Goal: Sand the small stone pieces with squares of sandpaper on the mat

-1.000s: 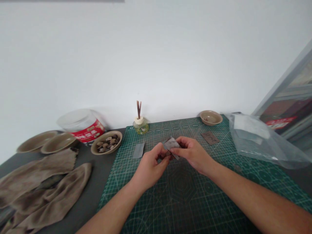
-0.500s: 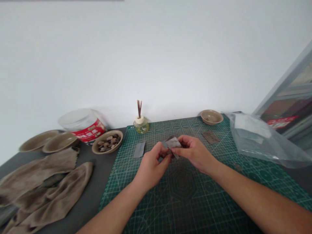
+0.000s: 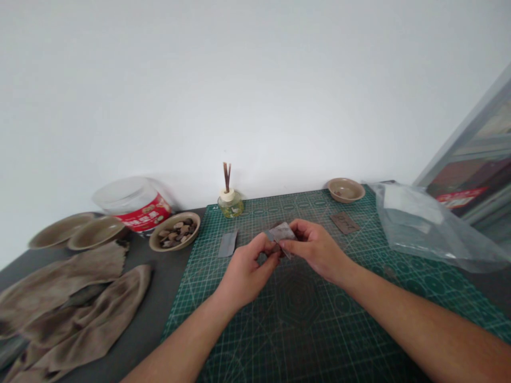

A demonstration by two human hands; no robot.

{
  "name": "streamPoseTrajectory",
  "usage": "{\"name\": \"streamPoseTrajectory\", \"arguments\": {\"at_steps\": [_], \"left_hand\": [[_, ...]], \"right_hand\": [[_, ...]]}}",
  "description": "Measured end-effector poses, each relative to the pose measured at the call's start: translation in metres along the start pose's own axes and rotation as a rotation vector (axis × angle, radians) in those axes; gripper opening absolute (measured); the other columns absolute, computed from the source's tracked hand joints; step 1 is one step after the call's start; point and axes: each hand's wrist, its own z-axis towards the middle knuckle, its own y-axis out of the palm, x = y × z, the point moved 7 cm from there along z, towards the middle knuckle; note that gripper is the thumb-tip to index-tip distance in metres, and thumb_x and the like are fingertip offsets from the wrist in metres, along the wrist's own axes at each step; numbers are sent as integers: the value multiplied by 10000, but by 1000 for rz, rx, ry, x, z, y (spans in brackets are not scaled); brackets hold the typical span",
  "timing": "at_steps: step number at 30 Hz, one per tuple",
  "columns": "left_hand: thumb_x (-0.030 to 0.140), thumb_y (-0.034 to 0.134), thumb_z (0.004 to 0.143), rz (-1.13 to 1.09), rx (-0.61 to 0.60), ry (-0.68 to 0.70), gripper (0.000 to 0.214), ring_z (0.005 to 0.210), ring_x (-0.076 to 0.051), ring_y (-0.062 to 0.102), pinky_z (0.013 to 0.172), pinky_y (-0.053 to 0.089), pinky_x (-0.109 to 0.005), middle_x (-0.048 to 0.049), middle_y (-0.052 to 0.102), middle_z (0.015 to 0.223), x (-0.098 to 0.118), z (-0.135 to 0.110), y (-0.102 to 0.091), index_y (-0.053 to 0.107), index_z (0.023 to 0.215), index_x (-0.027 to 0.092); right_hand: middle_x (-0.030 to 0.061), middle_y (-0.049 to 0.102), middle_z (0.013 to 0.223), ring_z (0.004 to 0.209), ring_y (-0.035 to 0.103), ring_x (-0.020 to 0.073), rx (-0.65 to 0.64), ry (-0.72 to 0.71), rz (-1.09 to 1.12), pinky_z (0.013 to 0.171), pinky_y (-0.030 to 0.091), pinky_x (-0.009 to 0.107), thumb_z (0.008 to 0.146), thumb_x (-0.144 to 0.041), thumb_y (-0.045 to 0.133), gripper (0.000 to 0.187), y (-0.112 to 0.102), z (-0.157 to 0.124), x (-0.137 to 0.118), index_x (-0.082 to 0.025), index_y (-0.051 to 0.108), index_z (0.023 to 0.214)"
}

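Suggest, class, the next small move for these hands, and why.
Perhaps turn the left hand slightly: its fingers and the grey sheet, pinched by the right hand, hide much of the spot where they meet, making contact there hard to judge.

The grey sheet (image 3: 285, 232) (finger-pinched) has shifted slightly toward the left hand (image 3: 248, 270).

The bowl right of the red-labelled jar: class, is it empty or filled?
Partly filled: brown, rounded pieces lie heaped in the bowl, with some bare inner wall showing.
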Motion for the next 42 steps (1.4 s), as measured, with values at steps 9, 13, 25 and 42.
{"name": "streamPoseTrajectory", "arguments": {"at_steps": [9,13,25,42], "left_hand": [[198,554,888,-44,-13,-25,74,747,-142,606,684,442,-249,6,652,781,-1,1,2,581,821,188],[207,576,877,-72,-13,-37,81,723,-139,589,666,433,-245,11,648,763,-1,2,1,584,799,189],[207,648,828,-339,152,-77,114,707,-131,571,661,461,-248,15,581,785,-9,7,-11,538,858,193],[165,698,764,-326,202,-158,125,671,-117,610,612,476,-218,23,647,728,-19,5,-7,606,847,179]], "right_hand": [[-5,661,795,705,600,144,34,18,-11,650,469,262,782,-254,701,142,-2,-1,3,-188,632,887],[1,660,782,700,594,152,44,32,-82,641,465,265,773,-294,704,158,-3,-1,3,-189,636,868],[88,573,1210,1157,520,242,349,-194,-512,960,399,354,766,-300,709,114,-35,-3,-26,-191,690,796],[-15,718,814,688,640,159,4,-193,-648,611,439,252,805,-388,711,223,2,-10,-22,-245,679,973]]}}
